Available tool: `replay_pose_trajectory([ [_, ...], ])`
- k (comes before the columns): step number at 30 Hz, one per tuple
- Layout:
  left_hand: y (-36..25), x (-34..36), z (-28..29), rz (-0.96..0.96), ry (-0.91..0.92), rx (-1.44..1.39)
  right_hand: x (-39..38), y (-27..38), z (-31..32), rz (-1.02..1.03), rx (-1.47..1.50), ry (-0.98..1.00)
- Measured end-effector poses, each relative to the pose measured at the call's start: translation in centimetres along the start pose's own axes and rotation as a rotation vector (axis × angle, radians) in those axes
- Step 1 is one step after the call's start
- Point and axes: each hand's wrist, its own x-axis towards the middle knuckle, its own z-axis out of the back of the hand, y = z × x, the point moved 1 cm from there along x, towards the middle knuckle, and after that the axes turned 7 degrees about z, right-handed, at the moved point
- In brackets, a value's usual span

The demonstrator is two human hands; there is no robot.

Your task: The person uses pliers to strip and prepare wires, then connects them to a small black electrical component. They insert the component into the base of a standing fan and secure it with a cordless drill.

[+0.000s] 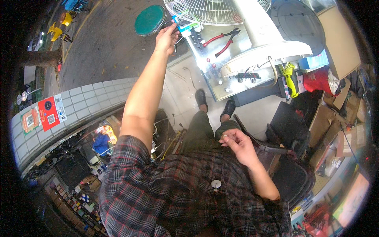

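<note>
My left arm is stretched out to the near left corner of the glass-topped table [237, 41]. There my left hand [167, 38] has its fingers curled and closed at the edge of a blue-and-white packet [182, 26]; what they grip, if anything, is hidden. Close to my lap, my right hand [240, 147] is closed in a pinch, with a tiny pale piece [225, 136] at the fingertips, too small to name. Red-handled pliers [224, 40] lie on the tabletop. Beside them stands a white electric fan [258, 23] with its wire cage and base.
A green-topped round stool [150, 20] stands beyond the left hand. A yellow-green tool [291, 81] lies right of the fan base. To my right are a dark chair [290, 173] and cardboard boxes [337, 41]. A tiled ledge [85, 100] runs along the left.
</note>
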Motion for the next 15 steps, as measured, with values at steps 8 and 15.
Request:
replay_pose_trajectory([
  [8,-1.1,-5.6,2.8,-0.169,0.031,-0.289,0.9,0.8,-0.5,-0.011,0.045,0.016],
  [15,-3.1,-20.6,1.5,-0.277,0.077,-0.11,3.0,3.9,-2.3,0.025,0.089,0.116],
])
